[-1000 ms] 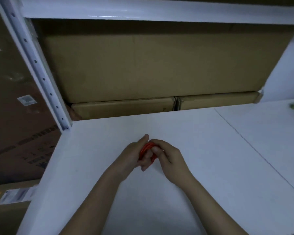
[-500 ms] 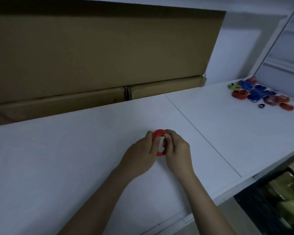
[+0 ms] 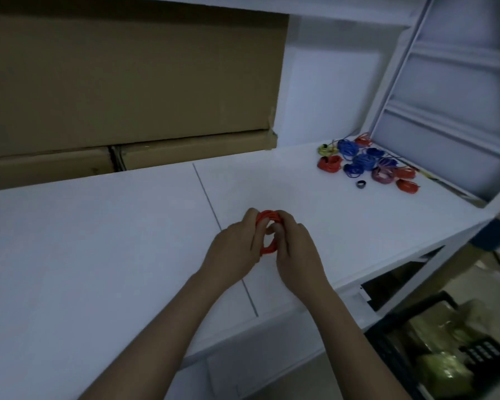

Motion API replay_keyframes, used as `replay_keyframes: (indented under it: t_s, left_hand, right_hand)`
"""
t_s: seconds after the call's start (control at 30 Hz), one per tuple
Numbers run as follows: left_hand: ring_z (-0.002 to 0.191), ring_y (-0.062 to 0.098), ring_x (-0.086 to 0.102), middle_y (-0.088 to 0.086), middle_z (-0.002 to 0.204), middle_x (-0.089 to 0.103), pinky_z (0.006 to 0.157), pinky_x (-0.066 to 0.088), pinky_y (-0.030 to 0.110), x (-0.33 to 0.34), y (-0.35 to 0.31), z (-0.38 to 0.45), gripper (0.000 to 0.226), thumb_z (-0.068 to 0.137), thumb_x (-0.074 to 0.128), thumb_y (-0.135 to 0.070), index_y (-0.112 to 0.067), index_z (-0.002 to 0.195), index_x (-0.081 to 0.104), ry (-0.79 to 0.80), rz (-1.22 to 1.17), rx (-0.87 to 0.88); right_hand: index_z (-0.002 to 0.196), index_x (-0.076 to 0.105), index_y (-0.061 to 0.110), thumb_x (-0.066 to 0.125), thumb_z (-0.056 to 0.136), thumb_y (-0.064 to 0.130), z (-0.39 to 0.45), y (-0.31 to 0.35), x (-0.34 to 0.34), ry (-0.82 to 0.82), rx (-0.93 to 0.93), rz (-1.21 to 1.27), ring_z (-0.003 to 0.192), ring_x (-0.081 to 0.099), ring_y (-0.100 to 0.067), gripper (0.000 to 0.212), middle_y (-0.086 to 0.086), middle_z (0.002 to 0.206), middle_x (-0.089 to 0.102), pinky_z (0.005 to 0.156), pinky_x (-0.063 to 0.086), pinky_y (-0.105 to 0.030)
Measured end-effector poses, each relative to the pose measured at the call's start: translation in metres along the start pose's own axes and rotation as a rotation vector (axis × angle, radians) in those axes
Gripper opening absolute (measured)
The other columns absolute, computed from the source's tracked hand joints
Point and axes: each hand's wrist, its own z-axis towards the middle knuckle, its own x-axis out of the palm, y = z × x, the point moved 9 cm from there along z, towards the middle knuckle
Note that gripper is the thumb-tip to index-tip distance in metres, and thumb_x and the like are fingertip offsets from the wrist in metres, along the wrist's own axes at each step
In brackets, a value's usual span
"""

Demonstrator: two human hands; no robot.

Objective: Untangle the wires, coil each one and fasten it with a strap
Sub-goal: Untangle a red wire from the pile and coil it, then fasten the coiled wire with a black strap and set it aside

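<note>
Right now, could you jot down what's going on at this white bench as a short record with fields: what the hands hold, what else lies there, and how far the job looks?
held item: small coil of red wire, raised just over the white bench top
left hand: grips the coil's left side
right hand: pinches its right side
strap on this coil: cannot tell
far right of bench: pile of red, blue, purple and yellow-green wire coils, with a small dark ring beside it
behind bench: brown cardboard boxes

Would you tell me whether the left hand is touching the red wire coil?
Touching. The head view shows the left hand with its fingers curled round the red wire coil; the right hand grips it too.
</note>
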Motion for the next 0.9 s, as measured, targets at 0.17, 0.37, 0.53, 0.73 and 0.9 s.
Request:
replay_keyframes:
  t_s: [0.17, 0.37, 0.53, 0.73, 0.9]
  left_hand:
    - [0.059, 0.009, 0.062, -0.003, 0.064, 0.064, 0.060, 0.048, 0.027, 0.044, -0.022, 0.042, 0.034, 0.102, 0.022, -0.042, -0.018, 0.099, 0.045, 0.036, -0.132, -0.074]
    - [0.065, 0.018, 0.059, 0.009, 0.078, 0.062, 0.064, 0.046, 0.036, 0.108, -0.041, 0.106, 0.035, 0.101, 0.025, -0.044, -0.017, 0.098, 0.046, 0.159, -0.241, -0.060]
    - [0.068, 0.007, 0.048, -0.006, 0.074, 0.053, 0.066, 0.039, 0.023, 0.159, -0.072, 0.174, 0.032, 0.100, 0.036, -0.042, -0.021, 0.082, 0.053, 0.303, -0.358, -0.045]
    - [0.073, 0.002, 0.058, -0.003, 0.088, 0.063, 0.067, 0.045, 0.013, 0.201, -0.089, 0.246, 0.015, 0.095, 0.055, -0.029, -0.024, 0.093, 0.069, 0.352, -0.379, -0.027]
    - [0.068, 0.000, 0.060, 0.001, 0.084, 0.065, 0.070, 0.049, 0.018, 0.229, -0.090, 0.278, 0.015, 0.091, 0.063, -0.023, -0.015, 0.097, 0.073, 0.283, -0.446, -0.100]
  right_hand:
    - [0.109, 0.059, 0.015, 0.035, 0.103, 0.016, 0.019, -0.050, -0.042, -0.074, 0.094, 0.173, 0.074, 0.055, -0.006, 0.025, 0.004, 0.082, 0.060, 0.066, 0.041, -0.013]
    - [0.111, 0.060, 0.011, 0.036, 0.103, 0.014, 0.050, -0.120, -0.081, -0.133, 0.123, 0.117, 0.064, 0.051, -0.004, 0.026, 0.012, 0.071, 0.051, 0.062, 0.039, -0.012]
    - [0.116, 0.060, 0.003, 0.040, 0.100, 0.005, 0.087, -0.187, -0.132, -0.121, 0.104, -0.021, 0.068, 0.048, -0.004, 0.026, 0.005, 0.082, 0.055, 0.065, 0.035, -0.002]
    - [0.109, 0.060, 0.019, 0.041, 0.101, 0.013, 0.121, -0.256, -0.171, -0.034, 0.124, 0.109, 0.073, 0.054, -0.002, 0.022, 0.012, 0.081, 0.057, 0.068, 0.041, -0.008]
    - [0.103, 0.055, 0.026, 0.043, 0.100, 0.011, 0.146, -0.292, -0.188, -0.010, 0.079, 0.132, 0.083, 0.055, 0.012, 0.019, 0.021, 0.087, 0.056, 0.073, 0.041, -0.003]
